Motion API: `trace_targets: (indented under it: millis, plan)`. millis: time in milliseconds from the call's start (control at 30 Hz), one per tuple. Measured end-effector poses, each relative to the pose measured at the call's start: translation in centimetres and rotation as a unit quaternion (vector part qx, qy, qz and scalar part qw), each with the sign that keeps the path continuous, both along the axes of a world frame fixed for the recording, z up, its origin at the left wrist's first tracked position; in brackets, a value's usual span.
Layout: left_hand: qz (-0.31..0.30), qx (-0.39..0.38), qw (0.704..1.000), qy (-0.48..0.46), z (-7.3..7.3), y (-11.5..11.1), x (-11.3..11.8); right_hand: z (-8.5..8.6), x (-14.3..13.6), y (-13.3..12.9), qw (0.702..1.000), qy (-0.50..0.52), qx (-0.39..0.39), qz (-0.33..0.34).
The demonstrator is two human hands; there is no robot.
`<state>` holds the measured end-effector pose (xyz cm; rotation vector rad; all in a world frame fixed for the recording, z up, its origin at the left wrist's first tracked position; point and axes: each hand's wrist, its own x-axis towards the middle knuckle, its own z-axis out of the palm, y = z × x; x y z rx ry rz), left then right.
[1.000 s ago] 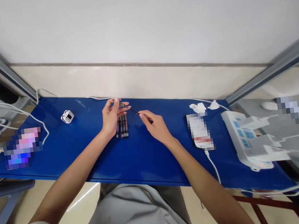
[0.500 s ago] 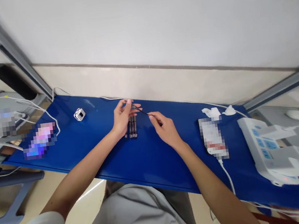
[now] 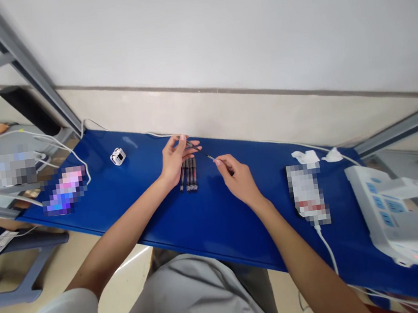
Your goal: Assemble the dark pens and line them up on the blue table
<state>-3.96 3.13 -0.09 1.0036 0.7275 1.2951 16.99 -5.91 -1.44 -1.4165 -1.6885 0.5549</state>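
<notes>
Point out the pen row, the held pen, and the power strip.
pen row (image 3: 189, 174), head view, middle of the barrels.
held pen (image 3: 203, 153), head view, thin shaft between the hands.
power strip (image 3: 377, 206), head view, white top face.

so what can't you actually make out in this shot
Head view only:
- Thin dark piece between left hand and right hand: too small to identify.
- Pens on the blue table: left hand covers their far ends.
- Flat thing and thing at left: blurred out.
- White device: cut by right edge.
</notes>
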Motion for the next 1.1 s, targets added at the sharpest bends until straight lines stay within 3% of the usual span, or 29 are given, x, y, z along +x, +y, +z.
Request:
trace_targets:
  millis: [367, 733, 1100]
  plan:
    - [-0.051, 0.036, 0.998, -0.001, 0.1, -1.6, 1.1, -0.1, -0.1, 0.0, 0.999, -0.037, 0.013, 0.015]
    - [-0.004, 0.045, 0.998, -0.042, 0.0, -0.6, 0.8, -0.8, 0.8, 0.7, 0.995, -0.093, 0.027, 0.023]
    - [-0.085, 0.087, 0.993, 0.007, -0.3, -1.4, 1.3, -1.0, 0.8, 0.7, 0.993, -0.105, 0.039, 0.024]
